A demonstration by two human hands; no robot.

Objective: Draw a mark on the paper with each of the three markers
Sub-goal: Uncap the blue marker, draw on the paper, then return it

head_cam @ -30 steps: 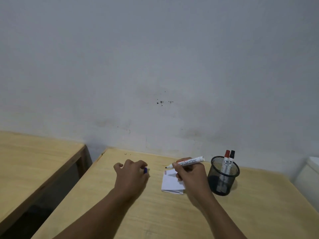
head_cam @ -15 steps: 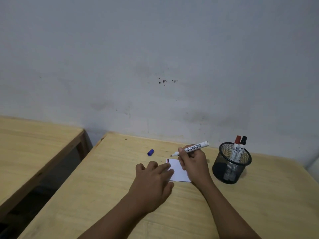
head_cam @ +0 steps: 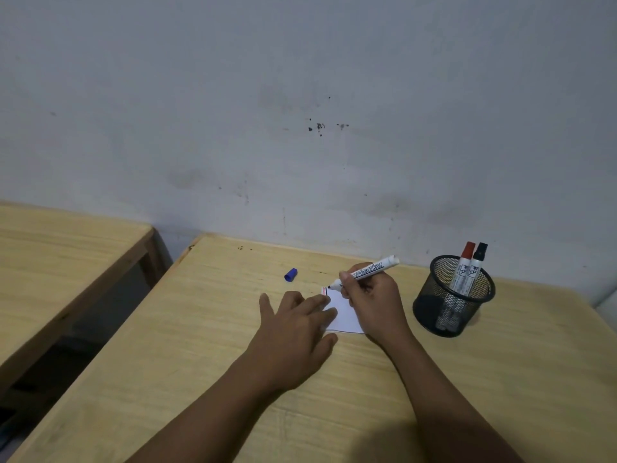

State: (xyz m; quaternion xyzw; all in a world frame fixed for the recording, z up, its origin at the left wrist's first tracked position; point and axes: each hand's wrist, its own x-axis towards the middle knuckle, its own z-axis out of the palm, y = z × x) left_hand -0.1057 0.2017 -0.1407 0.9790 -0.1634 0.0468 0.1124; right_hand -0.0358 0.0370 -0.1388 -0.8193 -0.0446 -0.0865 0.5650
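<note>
A small white paper (head_cam: 344, 314) lies on the wooden table (head_cam: 200, 345), with a red and a dark line along its far-left edge. My left hand (head_cam: 293, 332) rests flat, fingers spread, pressing the paper's left side. My right hand (head_cam: 374, 302) grips an uncapped white marker (head_cam: 367, 270), tip down at the paper's far-left corner. The marker's blue cap (head_cam: 290, 274) lies on the table to the left. A red-capped marker (head_cam: 462, 265) and a black-capped marker (head_cam: 475, 267) stand in a black mesh cup (head_cam: 454, 295) on the right.
A grey wall (head_cam: 300, 128) rises right behind the table. A second wooden table (head_cam: 60, 248) stands to the left across a dark gap. A pale object (head_cam: 606, 300) shows at the right edge.
My left hand let the blue cap down at the left, then came right and flattened on the paper. My right hand lowered the marker tip to the paper's corner. The view tilted down.
</note>
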